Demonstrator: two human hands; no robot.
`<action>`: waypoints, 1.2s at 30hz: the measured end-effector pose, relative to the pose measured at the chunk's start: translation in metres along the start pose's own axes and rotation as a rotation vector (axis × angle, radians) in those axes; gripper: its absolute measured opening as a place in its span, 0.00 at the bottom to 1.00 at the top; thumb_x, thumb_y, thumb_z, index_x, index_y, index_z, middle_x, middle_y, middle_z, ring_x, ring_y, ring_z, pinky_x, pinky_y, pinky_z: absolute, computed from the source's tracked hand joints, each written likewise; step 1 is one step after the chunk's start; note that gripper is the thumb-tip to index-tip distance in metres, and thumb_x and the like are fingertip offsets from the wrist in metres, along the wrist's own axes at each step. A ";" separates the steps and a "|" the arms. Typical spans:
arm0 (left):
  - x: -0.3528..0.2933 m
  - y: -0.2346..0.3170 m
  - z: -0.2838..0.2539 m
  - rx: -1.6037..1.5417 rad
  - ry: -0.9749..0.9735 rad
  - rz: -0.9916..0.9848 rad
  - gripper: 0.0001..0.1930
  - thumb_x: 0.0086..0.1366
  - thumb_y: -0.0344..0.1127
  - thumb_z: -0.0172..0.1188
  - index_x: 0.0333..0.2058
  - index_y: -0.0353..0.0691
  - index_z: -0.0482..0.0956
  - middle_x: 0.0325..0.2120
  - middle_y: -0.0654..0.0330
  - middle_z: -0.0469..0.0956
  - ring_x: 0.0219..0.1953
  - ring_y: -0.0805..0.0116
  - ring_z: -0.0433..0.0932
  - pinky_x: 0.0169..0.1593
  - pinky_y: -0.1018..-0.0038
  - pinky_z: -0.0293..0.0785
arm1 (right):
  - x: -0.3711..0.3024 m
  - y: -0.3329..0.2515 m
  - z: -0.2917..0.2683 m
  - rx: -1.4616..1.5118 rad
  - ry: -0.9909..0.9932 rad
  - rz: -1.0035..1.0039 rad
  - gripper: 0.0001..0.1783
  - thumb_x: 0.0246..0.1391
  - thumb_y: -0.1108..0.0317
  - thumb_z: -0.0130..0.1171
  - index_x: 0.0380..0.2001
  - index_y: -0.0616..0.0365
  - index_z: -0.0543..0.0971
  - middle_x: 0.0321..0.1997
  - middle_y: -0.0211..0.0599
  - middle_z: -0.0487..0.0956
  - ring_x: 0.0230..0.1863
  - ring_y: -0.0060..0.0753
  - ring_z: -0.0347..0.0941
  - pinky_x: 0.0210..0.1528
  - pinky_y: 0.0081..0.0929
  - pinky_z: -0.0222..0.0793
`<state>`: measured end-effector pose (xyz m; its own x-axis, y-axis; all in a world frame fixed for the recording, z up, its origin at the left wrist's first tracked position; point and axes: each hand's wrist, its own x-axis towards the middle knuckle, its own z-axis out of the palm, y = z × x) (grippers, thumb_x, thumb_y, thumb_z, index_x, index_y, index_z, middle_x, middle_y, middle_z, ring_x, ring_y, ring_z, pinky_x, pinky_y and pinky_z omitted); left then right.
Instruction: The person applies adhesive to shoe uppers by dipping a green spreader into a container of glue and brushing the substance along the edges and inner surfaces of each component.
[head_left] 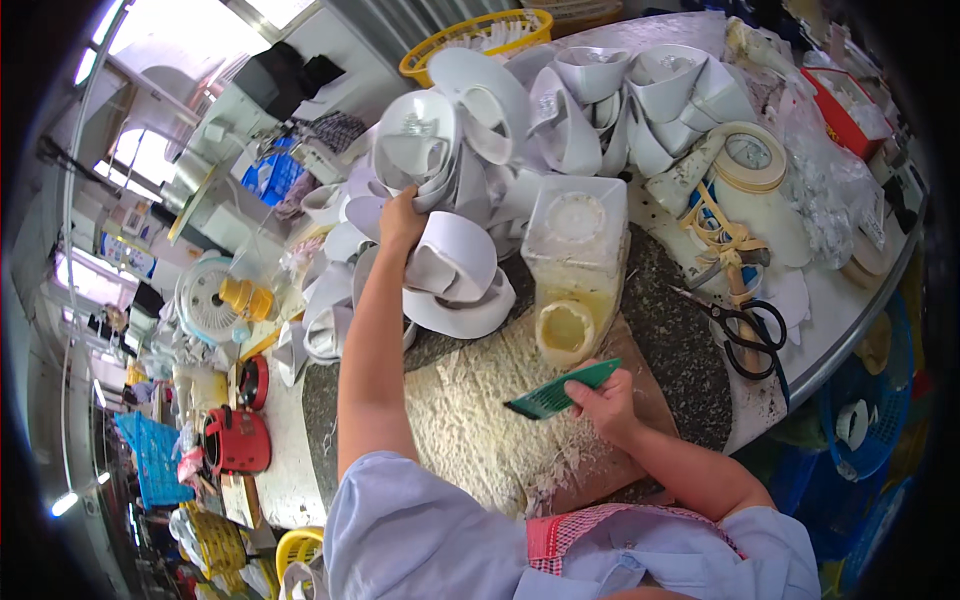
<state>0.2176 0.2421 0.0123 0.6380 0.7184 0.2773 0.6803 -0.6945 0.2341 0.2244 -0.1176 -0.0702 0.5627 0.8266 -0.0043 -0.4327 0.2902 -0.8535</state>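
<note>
My left hand [402,218] reaches into a pile of white curved pieces that look like shoe uppers. Its fingers are closed at the edge of one white upper [432,190], partly hidden behind them. Just to the right of that hand lies another white upper [452,255]. My right hand [608,405] grips a green flat brush [560,392] with a dark edge, held tilted above a board [470,420] crusted with cream-coloured dried glue. Directly beyond the brush is a cloudy plastic container [575,235] with a yellowish liquid in its round opening [565,330].
Black-handled scissors [745,335], tape rolls [748,155] and a hammer-like tool [735,265] lie to the right. A yellow basket [475,40] stands at the back. On the left are a red pot-like container [238,440] and a white fan [205,295].
</note>
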 end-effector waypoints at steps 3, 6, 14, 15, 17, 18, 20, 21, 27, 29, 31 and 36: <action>-0.031 -0.022 -0.040 0.008 0.040 0.075 0.25 0.38 0.30 0.62 0.40 0.39 0.72 0.32 0.47 0.74 0.37 0.51 0.72 0.41 0.64 0.67 | -0.001 -0.005 0.000 -0.054 0.034 0.005 0.04 0.47 0.74 0.53 0.22 0.63 0.73 0.19 0.27 0.70 0.17 0.14 0.64 0.18 0.13 0.61; -0.047 -0.067 -0.087 -0.051 -0.064 0.053 0.27 0.36 0.29 0.63 0.41 0.38 0.72 0.32 0.47 0.74 0.37 0.50 0.72 0.40 0.66 0.68 | 0.001 -0.002 0.002 -0.098 -0.009 -0.082 0.04 0.47 0.73 0.53 0.23 0.64 0.73 0.20 0.27 0.71 0.16 0.15 0.64 0.17 0.13 0.61; -0.131 -0.076 -0.113 0.346 -0.246 -0.075 0.33 0.35 0.35 0.62 0.46 0.63 0.66 0.54 0.51 0.53 0.55 0.45 0.50 0.55 0.50 0.49 | 0.004 0.007 -0.002 -0.178 -0.234 -0.171 0.04 0.45 0.75 0.53 0.22 0.66 0.73 0.19 0.32 0.72 0.16 0.18 0.66 0.16 0.14 0.62; -0.137 -0.075 -0.113 0.333 -0.140 -0.044 0.32 0.35 0.38 0.64 0.46 0.62 0.67 0.55 0.50 0.51 0.56 0.45 0.49 0.55 0.50 0.48 | 0.004 0.008 -0.003 -0.214 -0.256 -0.199 0.04 0.45 0.75 0.53 0.22 0.66 0.73 0.19 0.32 0.72 0.16 0.19 0.67 0.16 0.15 0.62; -0.142 -0.096 -0.116 0.312 -0.108 0.009 0.25 0.38 0.45 0.64 0.41 0.59 0.72 0.55 0.48 0.50 0.56 0.42 0.46 0.57 0.50 0.43 | -0.001 0.009 0.001 -0.258 -0.212 -0.155 0.03 0.43 0.77 0.52 0.22 0.67 0.72 0.18 0.34 0.71 0.15 0.21 0.66 0.16 0.16 0.62; -0.140 -0.096 -0.116 0.249 0.000 0.048 0.21 0.40 0.46 0.64 0.38 0.57 0.74 0.54 0.47 0.53 0.57 0.43 0.46 0.57 0.51 0.40 | -0.001 0.008 -0.003 -0.301 -0.190 -0.163 0.03 0.43 0.77 0.52 0.23 0.67 0.72 0.18 0.34 0.71 0.15 0.21 0.66 0.16 0.17 0.62; -0.136 -0.091 -0.116 0.070 0.250 0.072 0.14 0.45 0.47 0.61 0.33 0.53 0.77 0.50 0.46 0.60 0.57 0.46 0.46 0.58 0.54 0.36 | -0.003 0.004 -0.003 -0.310 -0.163 -0.173 0.03 0.43 0.77 0.51 0.22 0.67 0.72 0.18 0.34 0.71 0.14 0.21 0.66 0.15 0.17 0.62; -0.130 -0.087 -0.115 -0.069 0.383 0.080 0.11 0.48 0.46 0.59 0.30 0.51 0.78 0.47 0.46 0.64 0.58 0.48 0.46 0.59 0.56 0.35 | -0.003 0.007 -0.008 -0.280 -0.152 -0.196 0.03 0.44 0.77 0.51 0.22 0.67 0.72 0.18 0.35 0.71 0.14 0.21 0.66 0.15 0.17 0.62; -0.136 -0.061 -0.151 -1.672 0.240 -0.273 0.17 0.58 0.47 0.48 0.28 0.37 0.75 0.39 0.54 0.71 0.42 0.61 0.70 0.45 0.66 0.65 | 0.000 0.007 -0.009 -0.199 -0.220 -0.287 0.06 0.47 0.73 0.51 0.22 0.67 0.72 0.19 0.35 0.72 0.14 0.21 0.66 0.14 0.17 0.62; -0.139 -0.099 -0.112 -1.507 0.415 -0.466 0.19 0.59 0.45 0.45 0.31 0.33 0.74 0.35 0.54 0.74 0.33 0.64 0.74 0.37 0.70 0.68 | 0.002 0.010 -0.009 -0.193 -0.245 -0.320 0.07 0.47 0.73 0.51 0.23 0.67 0.72 0.18 0.35 0.72 0.15 0.21 0.66 0.15 0.17 0.62; -0.149 -0.159 -0.066 -0.984 0.540 -0.749 0.19 0.58 0.45 0.46 0.33 0.33 0.75 0.33 0.53 0.75 0.33 0.60 0.74 0.38 0.69 0.67 | -0.001 0.006 -0.005 -0.212 -0.246 -0.318 0.07 0.47 0.72 0.52 0.22 0.67 0.72 0.18 0.35 0.72 0.15 0.21 0.66 0.15 0.17 0.61; -0.170 -0.174 -0.048 -0.853 0.823 -0.911 0.15 0.54 0.39 0.49 0.36 0.34 0.73 0.34 0.51 0.74 0.36 0.58 0.73 0.42 0.70 0.65 | -0.004 0.004 -0.005 -0.227 -0.215 -0.280 0.07 0.46 0.72 0.52 0.22 0.66 0.72 0.17 0.34 0.72 0.15 0.21 0.66 0.15 0.16 0.61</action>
<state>-0.0264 0.2387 -0.0305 -0.4526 0.8853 0.1065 0.1274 -0.0540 0.9904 0.2239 -0.1223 -0.0764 0.4661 0.8198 0.3326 -0.1047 0.4244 -0.8994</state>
